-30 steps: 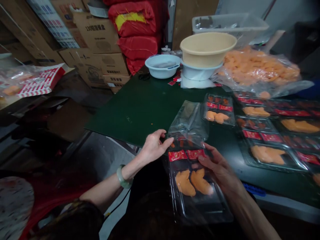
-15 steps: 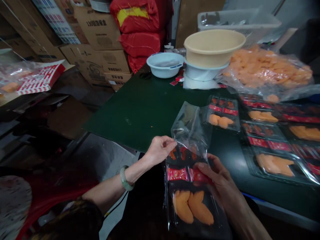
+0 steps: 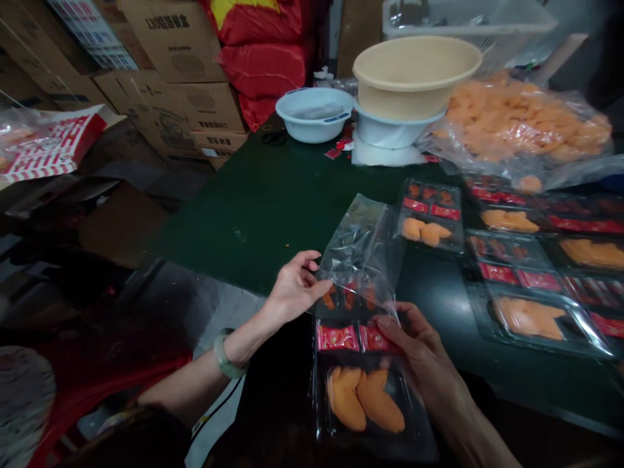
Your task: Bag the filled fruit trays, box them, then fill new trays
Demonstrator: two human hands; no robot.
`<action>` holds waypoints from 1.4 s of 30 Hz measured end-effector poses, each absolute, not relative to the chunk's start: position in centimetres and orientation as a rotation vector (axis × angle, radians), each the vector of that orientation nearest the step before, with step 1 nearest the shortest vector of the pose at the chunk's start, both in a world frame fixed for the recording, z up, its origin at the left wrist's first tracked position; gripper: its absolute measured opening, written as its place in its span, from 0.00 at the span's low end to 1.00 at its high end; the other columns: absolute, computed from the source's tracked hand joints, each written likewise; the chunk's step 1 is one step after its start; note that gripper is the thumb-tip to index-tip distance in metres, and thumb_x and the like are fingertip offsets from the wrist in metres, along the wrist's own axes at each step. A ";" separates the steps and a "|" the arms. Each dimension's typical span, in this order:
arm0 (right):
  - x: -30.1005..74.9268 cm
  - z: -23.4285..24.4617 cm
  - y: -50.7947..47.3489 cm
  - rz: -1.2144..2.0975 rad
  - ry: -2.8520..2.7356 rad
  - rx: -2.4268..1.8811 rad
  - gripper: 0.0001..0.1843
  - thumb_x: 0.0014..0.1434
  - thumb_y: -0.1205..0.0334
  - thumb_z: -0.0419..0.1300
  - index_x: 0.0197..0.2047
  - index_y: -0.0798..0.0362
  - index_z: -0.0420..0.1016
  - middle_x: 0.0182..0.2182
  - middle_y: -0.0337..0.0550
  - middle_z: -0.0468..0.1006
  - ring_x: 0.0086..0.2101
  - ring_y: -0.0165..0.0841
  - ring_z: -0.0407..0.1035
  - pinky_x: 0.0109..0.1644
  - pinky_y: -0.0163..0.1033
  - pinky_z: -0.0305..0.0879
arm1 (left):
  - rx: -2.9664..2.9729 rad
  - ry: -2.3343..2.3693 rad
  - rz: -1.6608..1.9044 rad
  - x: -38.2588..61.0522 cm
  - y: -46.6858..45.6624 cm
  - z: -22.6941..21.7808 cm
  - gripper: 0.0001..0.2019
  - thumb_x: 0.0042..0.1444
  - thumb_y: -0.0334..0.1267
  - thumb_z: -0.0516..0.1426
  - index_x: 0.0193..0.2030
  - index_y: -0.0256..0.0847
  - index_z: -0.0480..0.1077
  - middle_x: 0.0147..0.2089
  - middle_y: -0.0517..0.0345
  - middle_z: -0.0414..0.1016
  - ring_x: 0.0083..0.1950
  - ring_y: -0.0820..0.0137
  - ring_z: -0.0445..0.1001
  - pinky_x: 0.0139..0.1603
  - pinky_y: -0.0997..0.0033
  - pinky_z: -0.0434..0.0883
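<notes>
- Black plastic tray [image 3: 341, 383]: held at the near edge of the green mat [image 3: 244, 221].
- Clear plastic bag [image 3: 363, 244]: covers the upper end only; lower end bare.
- Left hand [image 3: 295, 286]: fingers pinch the bag's lip.
- Right hand [image 3: 414, 351]: fingers pressed together, gripping the tray's side.

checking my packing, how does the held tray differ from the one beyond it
The held tray is raised, the table tray lies flat on the green mat. The held tray has a clear bag over its far end, the table tray none. Both hold orange pieces and red sachets.
</notes>
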State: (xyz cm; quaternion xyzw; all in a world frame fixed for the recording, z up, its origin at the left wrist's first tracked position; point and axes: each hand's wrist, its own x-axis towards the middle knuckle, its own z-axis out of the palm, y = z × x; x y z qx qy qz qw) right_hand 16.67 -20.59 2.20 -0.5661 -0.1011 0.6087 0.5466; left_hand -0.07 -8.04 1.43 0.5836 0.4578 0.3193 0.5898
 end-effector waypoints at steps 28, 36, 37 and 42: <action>17.1 1.9 -20.7 1.384 -0.308 -1.284 0.28 0.43 0.59 0.70 0.45 0.48 0.61 0.28 0.35 0.76 0.21 0.28 0.68 0.22 0.33 0.68 | 2.139 1.082 0.623 1.9 -4.0 2.2 0.09 0.54 0.33 0.52 0.29 0.36 0.73 0.24 0.57 0.73 0.24 0.72 0.69 0.26 0.75 0.61; 16.6 1.8 -21.2 1.357 -0.278 -1.291 0.28 0.43 0.57 0.70 0.46 0.48 0.63 0.28 0.36 0.77 0.23 0.30 0.70 0.25 0.36 0.69 | 2.499 0.600 0.496 0.0 -3.1 1.2 0.14 0.60 0.31 0.44 0.41 0.36 0.70 0.36 0.50 0.73 0.37 0.69 0.72 0.40 0.71 0.66; 16.5 1.9 -21.2 1.352 -0.270 -1.288 0.28 0.42 0.57 0.70 0.45 0.48 0.64 0.28 0.36 0.77 0.23 0.30 0.70 0.26 0.36 0.69 | 2.515 0.585 0.488 -0.3 -3.3 1.1 0.14 0.60 0.31 0.44 0.45 0.36 0.69 0.39 0.49 0.73 0.40 0.68 0.72 0.42 0.70 0.67; 16.1 2.0 -21.4 1.321 -0.232 -1.269 0.28 0.42 0.58 0.71 0.45 0.48 0.65 0.29 0.37 0.77 0.26 0.31 0.71 0.29 0.36 0.70 | 2.416 0.685 0.536 -0.9 -5.0 0.4 0.17 0.59 0.30 0.44 0.55 0.37 0.59 0.40 0.51 0.72 0.38 0.70 0.72 0.40 0.71 0.68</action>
